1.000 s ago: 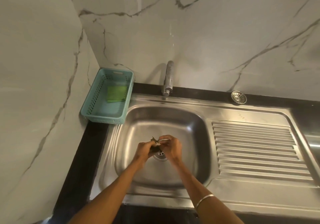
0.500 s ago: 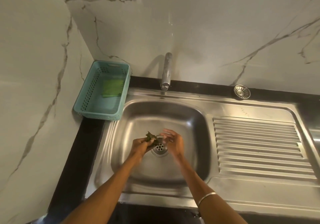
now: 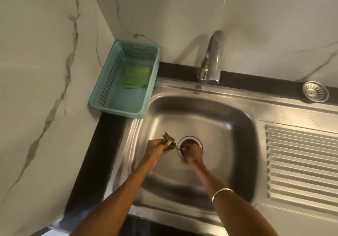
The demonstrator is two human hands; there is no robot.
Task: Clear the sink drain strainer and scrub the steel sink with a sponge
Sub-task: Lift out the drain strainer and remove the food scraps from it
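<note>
My left hand (image 3: 159,145) grips a small bunch of wet green leaves (image 3: 167,138) low in the steel sink (image 3: 201,111), just left of the drain opening (image 3: 190,139). My right hand (image 3: 193,153) is over the drain with its fingers pointing down into it. Motion blur hides whether they pinch anything. A thin green stem runs from the leaves towards those fingertips. The round steel strainer (image 3: 315,91) lies on the rim at the back right. A green sponge (image 3: 137,76) lies in the teal basket (image 3: 102,89) at the back left.
A steel faucet (image 3: 213,58) stands behind the basin, with no water running. The ribbed drainboard (image 3: 301,162) stretches to the right. Marble walls close off the left and back, and a black counter strip (image 3: 102,153) runs along the sink's left side.
My right hand has dropped from open above the drain to fingers down in it. My left hand has kept the leaves and shifted slightly left. The camera has moved closer.
</note>
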